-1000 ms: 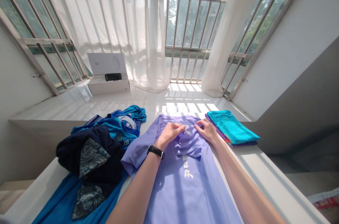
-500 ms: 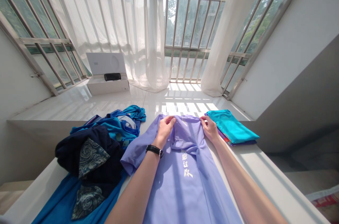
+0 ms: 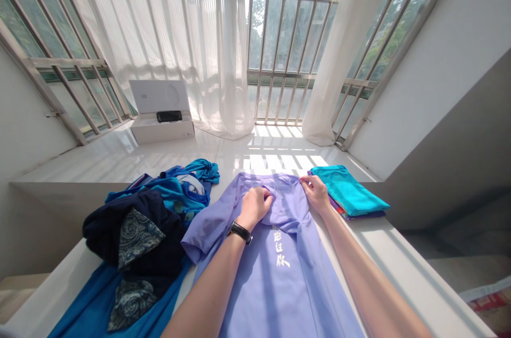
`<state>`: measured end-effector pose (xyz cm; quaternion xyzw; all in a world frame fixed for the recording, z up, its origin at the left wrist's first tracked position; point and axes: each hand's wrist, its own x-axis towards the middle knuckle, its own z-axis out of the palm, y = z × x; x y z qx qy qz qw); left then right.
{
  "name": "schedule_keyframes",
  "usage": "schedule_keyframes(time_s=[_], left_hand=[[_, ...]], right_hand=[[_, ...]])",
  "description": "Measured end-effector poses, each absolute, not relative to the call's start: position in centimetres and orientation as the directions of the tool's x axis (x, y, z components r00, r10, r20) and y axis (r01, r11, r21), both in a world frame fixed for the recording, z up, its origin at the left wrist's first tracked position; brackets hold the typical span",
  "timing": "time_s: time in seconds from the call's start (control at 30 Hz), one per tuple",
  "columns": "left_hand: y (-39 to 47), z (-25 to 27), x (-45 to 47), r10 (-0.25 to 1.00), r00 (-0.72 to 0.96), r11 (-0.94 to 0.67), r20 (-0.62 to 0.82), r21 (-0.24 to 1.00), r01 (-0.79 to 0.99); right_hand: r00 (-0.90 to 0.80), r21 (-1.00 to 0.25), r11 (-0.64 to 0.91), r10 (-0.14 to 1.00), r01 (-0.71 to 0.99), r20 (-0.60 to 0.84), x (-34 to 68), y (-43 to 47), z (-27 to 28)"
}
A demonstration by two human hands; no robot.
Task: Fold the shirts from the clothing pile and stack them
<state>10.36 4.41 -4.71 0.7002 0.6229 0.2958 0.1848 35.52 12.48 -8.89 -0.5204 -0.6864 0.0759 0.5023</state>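
Note:
A lavender T-shirt [image 3: 259, 279] with white characters down its front lies spread on the white ledge, its collar end away from me. My right hand [image 3: 316, 193] pinches the cloth by the collar's right side. Fingers curled together, my left hand [image 3: 254, 208] is at the neck opening and pinches the cloth there; its fingertips are partly hidden. A black watch [image 3: 240, 231] is on the left wrist. Some of the front cloth below the collar is rumpled between the hands.
On the left lies a heap of dark and blue clothes [image 3: 139, 237]. Folded garments, turquoise on top [image 3: 347, 190], are stacked at right. Behind, a white box [image 3: 163, 129] with raised lid holds a black device [image 3: 169, 116]. White curtains [image 3: 215, 50] hang before barred windows.
My left hand has left the collar's far edge and come nearer and slightly right, into the neck opening. The collar's far edge now lies flatter. My right hand stays almost in place.

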Motion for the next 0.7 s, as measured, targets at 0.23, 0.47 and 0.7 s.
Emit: schedule_keyframes(time_s=[0.23,0.47,0.7], left_hand=[[6.0,-4.1,9.6,0.989,-0.104,-0.061,0.108,0.923,0.38],[6.3,-4.4,8.4,0.987,-0.091,-0.081,0.132,0.899,0.43],[5.6,-5.0,9.2,0.995,0.044,-0.099,0.092,0.767,0.633]], right_hand=[[0.098,-0.625,0.4,0.787,0.67,0.609,35.6,12.6,-8.8],[0.082,-0.627,0.403,0.797,0.666,0.599,35.7,12.8,-8.8],[0.026,-0.63,0.374,0.847,0.68,0.531,35.7,12.8,-9.4]])
